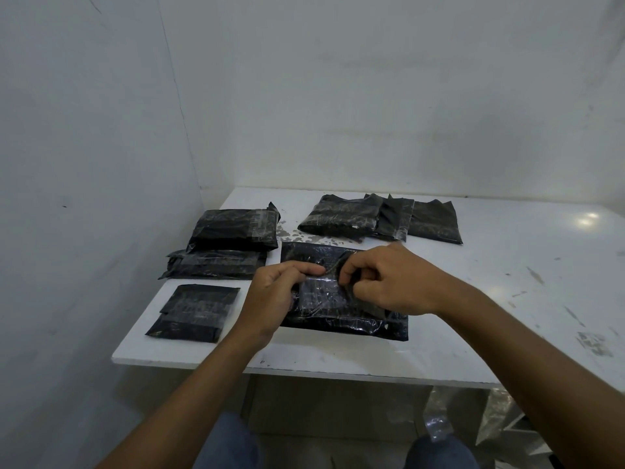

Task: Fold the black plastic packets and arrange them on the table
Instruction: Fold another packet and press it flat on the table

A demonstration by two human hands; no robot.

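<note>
A black plastic packet [341, 319] lies flat on the white table [507, 299] in front of me. My left hand [270, 292] pinches a clear tape strip on the packet's top, thumb pressed along it. My right hand [392, 279] has its fingers curled and pinches the same spot from the right. A folded packet [196, 313] lies at the near left. Two stacked packets [230, 231] sit behind it. Several more packets [382, 216] overlap at the back of the table.
White walls close in on the left and behind the table. The table's front edge [304, 367] runs just past my forearms. Dark spots mark the tabletop near the back packets. Crumpled clear plastic [439, 424] lies below the table at right.
</note>
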